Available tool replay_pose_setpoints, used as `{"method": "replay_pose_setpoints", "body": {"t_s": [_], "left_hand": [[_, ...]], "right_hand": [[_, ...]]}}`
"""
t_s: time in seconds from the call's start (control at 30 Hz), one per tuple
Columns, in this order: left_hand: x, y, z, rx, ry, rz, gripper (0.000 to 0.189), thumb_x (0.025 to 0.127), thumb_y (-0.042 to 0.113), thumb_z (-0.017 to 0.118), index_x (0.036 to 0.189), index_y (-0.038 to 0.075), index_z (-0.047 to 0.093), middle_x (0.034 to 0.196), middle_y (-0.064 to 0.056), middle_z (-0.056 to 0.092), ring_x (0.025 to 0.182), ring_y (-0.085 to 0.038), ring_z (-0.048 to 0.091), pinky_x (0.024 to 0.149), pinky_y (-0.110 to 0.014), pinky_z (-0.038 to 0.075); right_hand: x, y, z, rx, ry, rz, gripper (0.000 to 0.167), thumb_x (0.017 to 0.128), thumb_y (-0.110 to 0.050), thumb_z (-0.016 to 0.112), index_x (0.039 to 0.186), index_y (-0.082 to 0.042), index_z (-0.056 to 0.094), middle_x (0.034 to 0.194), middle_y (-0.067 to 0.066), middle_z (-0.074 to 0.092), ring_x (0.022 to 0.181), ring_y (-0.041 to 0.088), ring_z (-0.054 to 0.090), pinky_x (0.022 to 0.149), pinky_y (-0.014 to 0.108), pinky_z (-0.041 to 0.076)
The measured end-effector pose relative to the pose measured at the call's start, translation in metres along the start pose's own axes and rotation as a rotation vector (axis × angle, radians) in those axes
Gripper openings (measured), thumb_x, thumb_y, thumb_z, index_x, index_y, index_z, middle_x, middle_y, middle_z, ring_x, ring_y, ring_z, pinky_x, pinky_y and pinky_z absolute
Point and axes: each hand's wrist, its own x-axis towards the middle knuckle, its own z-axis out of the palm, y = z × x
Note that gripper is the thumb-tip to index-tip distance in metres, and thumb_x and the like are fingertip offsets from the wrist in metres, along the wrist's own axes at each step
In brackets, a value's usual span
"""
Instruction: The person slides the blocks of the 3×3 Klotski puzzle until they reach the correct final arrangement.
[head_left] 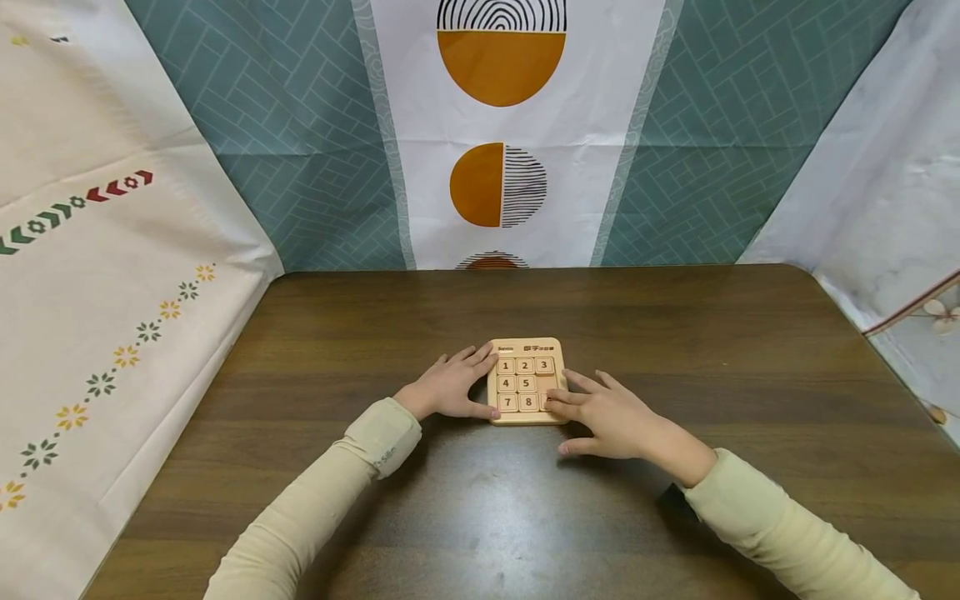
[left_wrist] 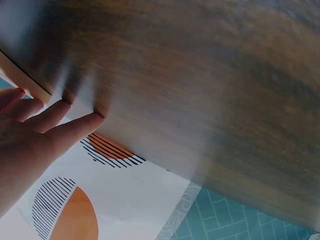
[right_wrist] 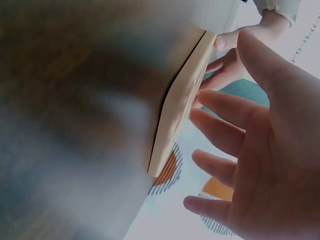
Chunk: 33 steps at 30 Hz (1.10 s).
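Observation:
A pale wooden number sliding puzzle (head_left: 525, 420) lies flat on the table, its tiles showing 1, 2, 3 across the top, 4 and 5 in the middle row, and 7 and 8 below. The right slot of the middle row has no tile. My left hand (head_left: 450, 388) rests along the puzzle's left edge, fingers extended, thumb at the lower left corner. From the right, my right hand (head_left: 613, 418) reaches over the board; its fingertips touch the lower right tile (head_left: 543, 403) and mostly cover it. In the right wrist view the puzzle (right_wrist: 182, 107) appears edge-on.
The dark wooden table (head_left: 360, 333) extends around the puzzle. Behind it hangs a patterned cloth (head_left: 420, 100) in teal and white, and a cream cloth (head_left: 90, 317) borders the left side. A small dark object (head_left: 677, 502) lies beneath the right sleeve.

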Motion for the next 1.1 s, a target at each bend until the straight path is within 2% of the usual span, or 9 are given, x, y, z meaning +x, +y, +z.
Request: {"method": "replay_pose_setpoints", "body": {"t_s": [0.3, 0.7, 0.9, 1.1], "left_hand": [[-0.001, -0.001, 0.0, -0.009, 0.0, -0.002, 0.096, 0.076, 0.065, 0.057, 0.147, 0.015, 0.017, 0.153, -0.002, 0.005, 0.137, -0.027, 0.013, 0.102, -0.057, 0.019], [-0.001, -0.001, 0.0, -0.009, -0.009, -0.001, 0.095, 0.076, 0.065, 0.057, 0.147, 0.015, 0.017, 0.152, -0.001, 0.004, 0.137, -0.028, 0.013, 0.102, -0.057, 0.019], [0.0, -0.001, 0.001, -0.006, -0.004, 0.003, 0.095, 0.076, 0.065, 0.057, 0.147, 0.015, 0.017, 0.152, -0.001, 0.004, 0.137, -0.027, 0.013, 0.102, -0.057, 0.02], [0.0, -0.001, 0.0, -0.006, -0.008, 0.001, 0.095, 0.076, 0.064, 0.057, 0.147, 0.015, 0.017, 0.152, -0.001, 0.005, 0.137, -0.028, 0.013, 0.102, -0.057, 0.02]], "right_hand": [[-0.004, -0.003, 0.002, 0.021, -0.003, 0.01, 0.065, 0.082, -0.05, 0.059, 0.132, -0.01, 0.051, 0.135, 0.009, 0.047, 0.13, 0.036, 0.028, 0.094, 0.062, 0.025], [0.004, 0.01, 0.004, 0.093, -0.042, 0.041, 0.062, 0.085, -0.046, 0.058, 0.135, -0.012, 0.047, 0.14, 0.008, 0.04, 0.132, 0.035, 0.025, 0.094, 0.063, 0.025], [0.01, 0.011, 0.005, 0.091, -0.061, 0.08, 0.065, 0.085, -0.048, 0.056, 0.137, -0.011, 0.043, 0.142, 0.007, 0.038, 0.133, 0.033, 0.023, 0.095, 0.063, 0.024], [0.012, 0.01, 0.006, 0.08, -0.042, 0.091, 0.065, 0.086, -0.049, 0.055, 0.137, -0.01, 0.043, 0.142, 0.007, 0.038, 0.133, 0.034, 0.024, 0.094, 0.063, 0.025]]}}
